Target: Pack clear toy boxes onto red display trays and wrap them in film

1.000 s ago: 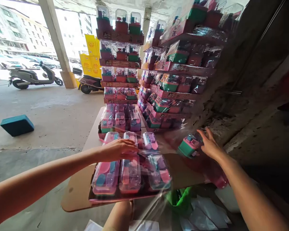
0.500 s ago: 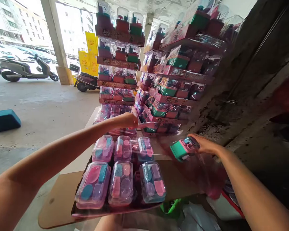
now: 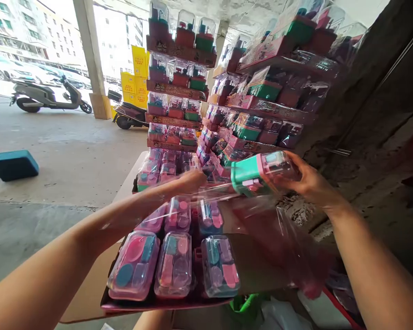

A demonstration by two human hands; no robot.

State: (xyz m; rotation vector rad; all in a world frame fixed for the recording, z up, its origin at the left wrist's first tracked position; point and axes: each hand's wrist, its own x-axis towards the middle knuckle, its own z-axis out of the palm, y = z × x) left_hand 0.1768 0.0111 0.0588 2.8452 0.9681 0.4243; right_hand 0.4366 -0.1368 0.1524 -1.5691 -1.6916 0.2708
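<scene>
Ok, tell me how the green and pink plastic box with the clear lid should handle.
Probably stiff: the box shows straight edges while gripped by the right hand. Likely light for its size, since that one hand holds it up, tilted sideways. Perhaps slippery at the clear lid, which looks glossy.

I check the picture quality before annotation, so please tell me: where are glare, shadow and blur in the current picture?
Head view: daylight washes out the buildings at upper left; head view: the wall at right is in deep shadow; head view: glints on the plastic film and front packs; head view: the left hand is smeared, those packs crisper.
</scene>
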